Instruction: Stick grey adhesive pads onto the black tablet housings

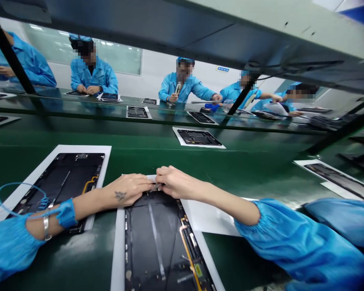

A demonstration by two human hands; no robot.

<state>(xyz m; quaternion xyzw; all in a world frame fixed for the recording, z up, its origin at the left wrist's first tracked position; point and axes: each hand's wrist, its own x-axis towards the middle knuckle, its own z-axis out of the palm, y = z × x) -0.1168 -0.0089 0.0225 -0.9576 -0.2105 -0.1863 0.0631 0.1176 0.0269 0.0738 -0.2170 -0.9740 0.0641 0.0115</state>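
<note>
An opened tablet housing (170, 238), black inside with an orange-gold ribbon cable along its right side, lies on a white sheet in front of me. Both hands meet at its far edge. My right hand (174, 182) pinches thin metal tweezers (155, 187), their tips down at the housing's top edge. Beside the tips, my left hand (132, 189) rests on the top left corner, its fingers pressed together; whatever small part they hold is hidden. A blue wrist strap (66, 213) with a coiled cord and a silver bracelet (46, 227) circle my left wrist.
Another tablet housing (63, 178) lies on a white sheet at left, under my left forearm. More housings sit on the green bench (133, 153), one beyond my hands (200, 138) and one at right (339, 178). A shelf (182, 32) hangs overhead. Several co-workers in blue sit opposite.
</note>
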